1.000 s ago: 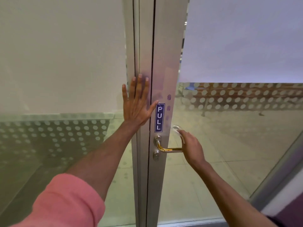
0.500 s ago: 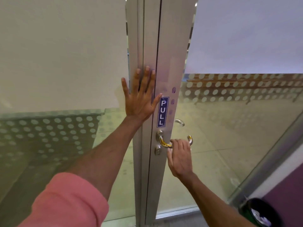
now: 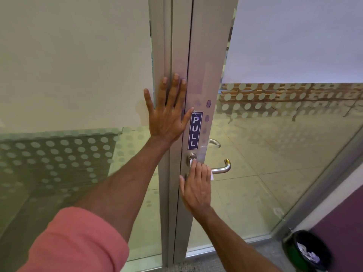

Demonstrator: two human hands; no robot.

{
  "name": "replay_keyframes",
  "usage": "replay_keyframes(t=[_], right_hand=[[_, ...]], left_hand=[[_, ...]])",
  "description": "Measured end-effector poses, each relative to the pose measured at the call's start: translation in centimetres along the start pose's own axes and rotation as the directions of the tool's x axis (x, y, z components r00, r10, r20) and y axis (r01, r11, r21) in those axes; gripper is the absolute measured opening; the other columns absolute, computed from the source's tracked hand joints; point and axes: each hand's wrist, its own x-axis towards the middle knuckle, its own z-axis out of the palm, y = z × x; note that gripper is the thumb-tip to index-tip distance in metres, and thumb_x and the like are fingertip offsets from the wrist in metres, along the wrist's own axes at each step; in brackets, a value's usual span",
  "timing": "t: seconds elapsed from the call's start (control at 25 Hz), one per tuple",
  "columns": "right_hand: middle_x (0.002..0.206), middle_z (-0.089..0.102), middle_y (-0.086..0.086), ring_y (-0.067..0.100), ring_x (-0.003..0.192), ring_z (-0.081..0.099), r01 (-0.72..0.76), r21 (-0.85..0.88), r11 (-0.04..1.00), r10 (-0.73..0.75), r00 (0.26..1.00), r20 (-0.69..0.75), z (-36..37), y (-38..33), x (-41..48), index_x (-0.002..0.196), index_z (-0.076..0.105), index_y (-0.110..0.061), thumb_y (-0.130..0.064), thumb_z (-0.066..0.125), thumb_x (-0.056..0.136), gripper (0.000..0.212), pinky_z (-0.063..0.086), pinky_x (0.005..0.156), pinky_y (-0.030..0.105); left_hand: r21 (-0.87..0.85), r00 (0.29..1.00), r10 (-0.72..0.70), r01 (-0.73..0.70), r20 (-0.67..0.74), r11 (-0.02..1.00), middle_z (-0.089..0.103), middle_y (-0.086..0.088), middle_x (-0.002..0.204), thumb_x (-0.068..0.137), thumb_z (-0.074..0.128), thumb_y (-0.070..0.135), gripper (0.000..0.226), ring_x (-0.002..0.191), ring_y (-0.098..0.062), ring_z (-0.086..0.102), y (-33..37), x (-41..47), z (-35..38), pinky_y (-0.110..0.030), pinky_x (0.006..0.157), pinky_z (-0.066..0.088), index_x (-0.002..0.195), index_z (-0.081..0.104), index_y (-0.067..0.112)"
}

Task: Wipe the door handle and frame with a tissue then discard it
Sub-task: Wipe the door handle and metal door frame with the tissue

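The fingers (image 3: pixel 198 169) of the right hand (image 3: pixel 196 190) lie nearly straight and close together, pressing a white tissue (image 3: pixel 211 176) flat against the door handle (image 3: pixel 222 169); only a small corner of the tissue shows past the fingers on the lever side, with another sliver at the fingertips, so how much of it is bunched under the palm cannot be told. The fingertips sit right at the round base where the handle meets the door frame (image 3: pixel 208 75), just below the blue PULL sticker (image 3: pixel 195 131), while the curved free end of the handle stands bare to the right of the hand. The left hand (image 3: pixel 167 114) is spread wide open and flat, holding nothing, its palm braced on the metal upright just left of the handle and above it, thumb tip touching the top corner of the sticker. Judging by this, the wiping step is under way on the handle itself, at its inner end; whether the outer bend has had its pass is not visible. The frame above the handle carries a few dark smudges beside the sticker, which suggests the frame wipe is left to do. The discard is also not yet done: the tissue is in hand, and a dark bin (image 3: pixel 306 250) with crumpled paper in it stands on the floor well below and to the right of the handle, a likely place for it.
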Motion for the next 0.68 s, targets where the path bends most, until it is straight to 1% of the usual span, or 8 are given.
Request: replay_keyframes(t=[0.08,0.2,0.24,0.32,0.44,0.48,0.56,0.68], right_hand=[[0.132,0.050,0.018,0.033,0.123,0.048,0.027,0.004,1.000,-0.027,1.000,-0.010,-0.1,0.1,0.1,0.144,0.035,-0.001,-0.049,0.044,0.094,0.071,0.033,0.113,0.044],[0.134,0.050,0.016,0.031,0.124,0.048,0.244,-0.088,0.966,-0.247,0.969,-0.019,-0.5,4.3,-0.2,0.145,0.033,-0.002,-0.051,0.034,0.097,0.069,0.025,0.116,0.043],[0.133,0.051,0.016,0.031,0.123,0.048,0.275,-0.108,0.955,-0.280,0.960,-0.025,-0.7,5.9,-0.1,0.144,0.035,-0.002,-0.052,0.031,0.097,0.068,0.025,0.116,0.043],[0.130,0.051,0.016,0.031,0.120,0.049,0.245,-0.102,0.964,-0.249,0.968,-0.028,-0.9,7.9,0.0,0.140,0.038,-0.003,-0.053,0.031,0.097,0.067,0.031,0.115,0.044],[0.129,0.048,0.014,0.031,0.121,0.045,0.160,-0.047,0.986,-0.163,0.985,-0.053,-0.1,6.1,0.0,0.136,0.040,-0.005,-0.057,0.028,0.096,0.067,0.034,0.112,0.045],[0.130,0.046,0.013,0.030,0.122,0.042,0.175,-0.022,0.984,-0.176,0.982,-0.064,0.2,5.2,-0.1,0.137,0.041,-0.005,-0.057,0.026,0.096,0.068,0.033,0.113,0.045],[0.131,0.044,0.011,0.028,0.122,0.041,0.279,-0.030,0.960,-0.281,0.958,-0.053,0.5,5.5,-0.2,0.139,0.040,-0.006,-0.058,0.022,0.097,0.069,0.029,0.115,0.043],[0.126,0.047,0.012,0.029,0.118,0.045,0.378,-0.086,0.922,-0.383,0.922,-0.058,-0.3,10.3,0.8,0.134,0.040,-0.006,-0.056,0.022,0.098,0.064,0.022,0.118,0.041]], left_hand=[[0.011,1.000,-0.002,0.002,-0.008,1.000,0.027,-0.005,0.159,0.098,0.023,0.067,0.077,0.146,-0.028,0.017,0.0,0.0,-0.1,-0.061,0.113,0.000,0.157,0.013,0.017],[0.025,1.000,0.002,-0.002,-0.004,1.000,0.029,-0.005,0.159,0.098,0.021,0.068,0.079,0.145,-0.028,0.017,0.0,0.1,-0.2,-0.059,0.113,0.001,0.157,0.013,0.017],[0.033,1.000,0.001,-0.001,-0.002,0.999,0.029,-0.005,0.159,0.097,0.021,0.068,0.078,0.146,-0.028,0.017,0.0,0.1,-0.1,-0.059,0.113,0.001,0.157,0.014,0.017],[0.049,1.000,-0.002,0.002,-0.001,0.999,0.027,-0.004,0.160,0.098,0.021,0.068,0.078,0.146,-0.028,0.017,0.0,0.0,-0.1,-0.061,0.113,0.004,0.157,0.014,0.018],[0.040,1.000,-0.006,0.006,0.003,0.999,0.022,-0.004,0.160,0.098,0.024,0.067,0.077,0.147,-0.028,0.015,0.1,0.0,-0.1,-0.061,0.113,0.001,0.156,0.016,0.018],[0.038,1.000,-0.007,0.007,0.005,0.999,0.021,-0.004,0.161,0.098,0.024,0.067,0.076,0.147,-0.028,0.015,0.0,0.0,0.0,-0.061,0.112,0.000,0.156,0.016,0.019],[0.044,1.000,-0.005,0.005,0.000,0.999,0.021,-0.005,0.161,0.098,0.022,0.067,0.076,0.147,-0.029,0.015,0.0,-0.1,0.1,-0.062,0.112,0.001,0.156,0.014,0.019],[0.049,1.000,-0.005,0.004,0.011,0.999,0.021,-0.005,0.161,0.099,0.021,0.066,0.076,0.147,-0.029,0.014,-0.1,0.0,0.1,-0.062,0.112,0.000,0.156,0.012,0.019]])
